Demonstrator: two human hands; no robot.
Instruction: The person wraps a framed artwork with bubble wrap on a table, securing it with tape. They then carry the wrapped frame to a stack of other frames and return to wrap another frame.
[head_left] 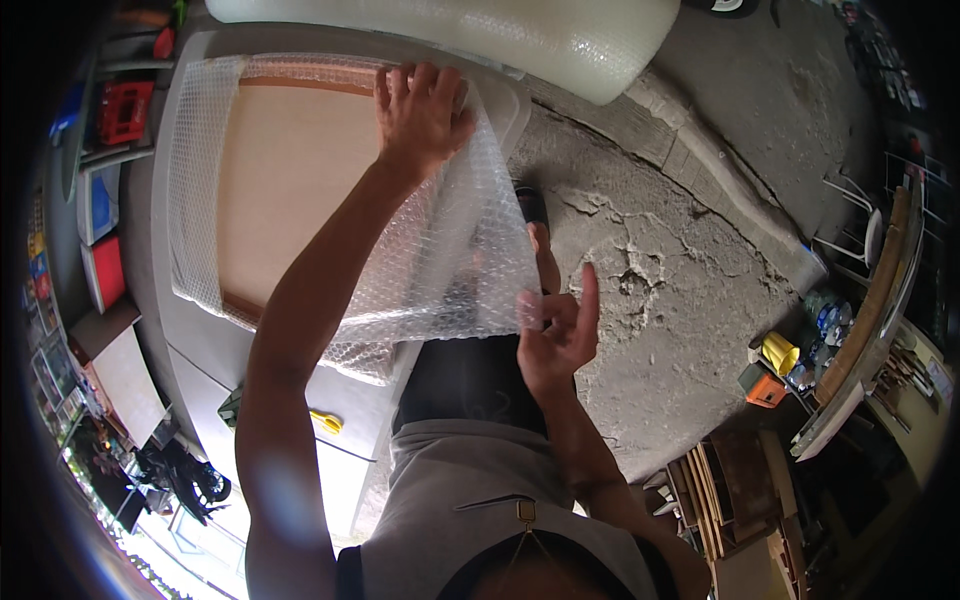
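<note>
A flat beige panel (290, 190) with a brown wooden frame (310, 72) lies on the pale table, partly covered by clear bubble wrap (440, 270). At the panel's far right corner, my left hand (420, 115) has its fingers bent over the edge, gripping the wrap there. My right hand (560, 340) pinches the loose near right corner of the wrap, its index finger pointing up. Between both hands the wrap stretches in a slanted, creased sheet past the panel's right side. My left forearm hides part of the panel.
A large roll of bubble wrap (560, 40) lies beyond the table (185, 345). A yellow-handled tool (326, 422) rests on the table's near part. Cracked concrete floor (640, 270) spreads to the right, with a yellow bucket (780, 352) farther over. Shelves with bins line the left.
</note>
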